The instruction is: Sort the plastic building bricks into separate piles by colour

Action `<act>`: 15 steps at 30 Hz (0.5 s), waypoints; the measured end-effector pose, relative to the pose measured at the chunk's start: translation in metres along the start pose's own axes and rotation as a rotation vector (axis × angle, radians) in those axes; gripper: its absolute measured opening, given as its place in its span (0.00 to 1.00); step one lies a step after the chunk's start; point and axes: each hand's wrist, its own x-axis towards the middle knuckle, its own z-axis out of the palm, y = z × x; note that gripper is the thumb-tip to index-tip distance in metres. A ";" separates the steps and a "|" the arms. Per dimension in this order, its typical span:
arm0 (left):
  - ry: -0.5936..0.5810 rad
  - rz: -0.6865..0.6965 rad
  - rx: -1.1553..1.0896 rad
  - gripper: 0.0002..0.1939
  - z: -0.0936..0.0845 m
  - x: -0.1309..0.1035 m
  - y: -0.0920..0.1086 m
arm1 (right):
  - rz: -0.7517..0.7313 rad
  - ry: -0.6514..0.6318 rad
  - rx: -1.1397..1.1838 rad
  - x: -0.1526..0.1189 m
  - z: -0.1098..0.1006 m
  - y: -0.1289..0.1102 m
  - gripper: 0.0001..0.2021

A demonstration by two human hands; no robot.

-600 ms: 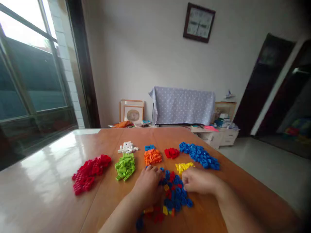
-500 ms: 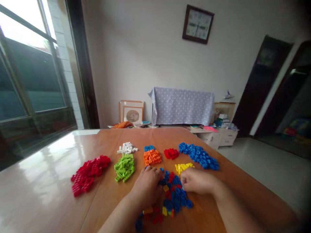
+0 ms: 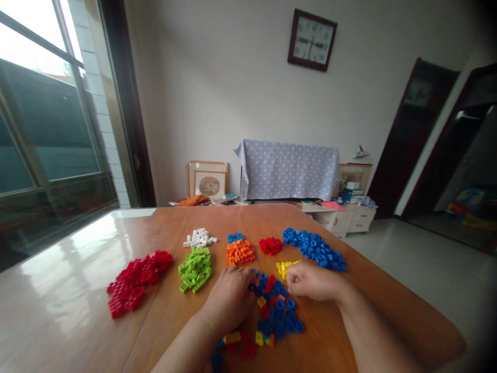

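Note:
My left hand (image 3: 232, 291) rests low over the left side of a mixed pile of small building bricks and round blue pieces (image 3: 278, 327). Its fingers are curled inward by a dark blue piece, and whatever they hold is hidden. On the pile's right side, my right hand (image 3: 312, 281) is closed with the fingers folded in; anything inside it is out of sight. Just behind that hand lies a small heap of yellow bricks (image 3: 285, 268), partly covered by it. Loose yellow bricks (image 3: 233, 338) and red ones lie near my left forearm.
Sorted heaps surround the pile on the wooden table (image 3: 163, 331): red bricks (image 3: 137, 280), green bricks (image 3: 196, 269), white bricks (image 3: 200, 238), orange bricks (image 3: 240, 252), small red pieces (image 3: 271, 245) and blue bricks (image 3: 314, 247). A cloth-draped object (image 3: 289, 171) stands beyond.
The view has shifted slightly, so everything sits a little further left. My hands stay over the pile in nearly the same places, and the heaps look unchanged.

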 end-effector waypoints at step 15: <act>-0.011 -0.015 0.000 0.09 -0.003 0.000 0.001 | 0.083 -0.141 -0.218 -0.003 0.009 -0.009 0.06</act>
